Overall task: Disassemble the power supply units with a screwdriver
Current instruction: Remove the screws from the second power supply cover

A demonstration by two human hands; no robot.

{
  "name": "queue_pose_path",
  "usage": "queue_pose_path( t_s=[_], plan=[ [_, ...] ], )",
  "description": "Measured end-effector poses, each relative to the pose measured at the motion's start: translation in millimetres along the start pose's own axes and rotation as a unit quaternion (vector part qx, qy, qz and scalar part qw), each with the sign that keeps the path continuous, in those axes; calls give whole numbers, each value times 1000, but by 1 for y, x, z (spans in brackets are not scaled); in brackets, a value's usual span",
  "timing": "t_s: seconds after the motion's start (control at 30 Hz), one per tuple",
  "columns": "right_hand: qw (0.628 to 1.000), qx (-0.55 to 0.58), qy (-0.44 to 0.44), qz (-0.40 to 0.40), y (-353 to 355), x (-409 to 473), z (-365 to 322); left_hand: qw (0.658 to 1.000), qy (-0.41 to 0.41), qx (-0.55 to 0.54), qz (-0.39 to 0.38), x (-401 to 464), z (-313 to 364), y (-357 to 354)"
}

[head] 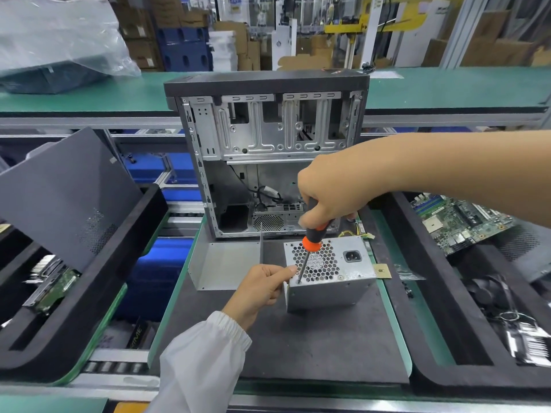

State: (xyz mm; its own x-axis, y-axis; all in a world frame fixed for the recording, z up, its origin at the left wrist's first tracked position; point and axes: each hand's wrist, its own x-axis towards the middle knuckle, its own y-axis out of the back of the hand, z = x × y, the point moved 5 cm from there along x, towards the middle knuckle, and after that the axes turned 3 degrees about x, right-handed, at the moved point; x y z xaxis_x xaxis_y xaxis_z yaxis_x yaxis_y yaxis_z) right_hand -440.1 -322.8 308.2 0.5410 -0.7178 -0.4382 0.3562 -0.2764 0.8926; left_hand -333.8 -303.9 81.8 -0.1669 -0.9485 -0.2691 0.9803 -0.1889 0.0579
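So we've got the stripped computer case [268, 150] standing upright at the back of the dark work mat [313, 338], side panel off, bare metal drive cage up top and a few loose cables down inside. On our left a grey side panel [65, 198] leans tilted in a black foam tray [89, 293], with what looks like a hard drive lying lower in that same tray. On our right another black foam tray [432, 293] holds a green motherboard [459, 222] and some fans and heatsinks, a bit blurry.

In front of the case, a bent sheet-metal cover [226, 263] lies on the mat, just left of the power supply unit [328, 272]. The PSU sits mid-mat with its honeycomb fan grille and power socket facing up at us, yellow wires trailing off behind it.

Our right hand [331, 195] is wrapped round the black-and-orange handle of the screwdriver [308, 248], whose tip is planted on a screw at the PSU's front left corner. Our left hand [262, 284], white sleeve at the wrist, steadies the PSU at that same corner, thumb on the top edge and fingers curled against the side.
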Motion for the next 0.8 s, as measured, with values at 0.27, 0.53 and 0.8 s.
queue_pose_path(
  t_s=[0.27,0.53,0.8],
  plan=[
    [947,-290,131,53,8,-6,-31,1000,0,14,-1,3,-3,2],
    [947,-316,12,47,1,-8,-27,999,2,40,-27,1,-3,3],
    [937,-350,2,-8,-10,-3,-42,999,16,16,-39,-1,-4,2]
  ],
)
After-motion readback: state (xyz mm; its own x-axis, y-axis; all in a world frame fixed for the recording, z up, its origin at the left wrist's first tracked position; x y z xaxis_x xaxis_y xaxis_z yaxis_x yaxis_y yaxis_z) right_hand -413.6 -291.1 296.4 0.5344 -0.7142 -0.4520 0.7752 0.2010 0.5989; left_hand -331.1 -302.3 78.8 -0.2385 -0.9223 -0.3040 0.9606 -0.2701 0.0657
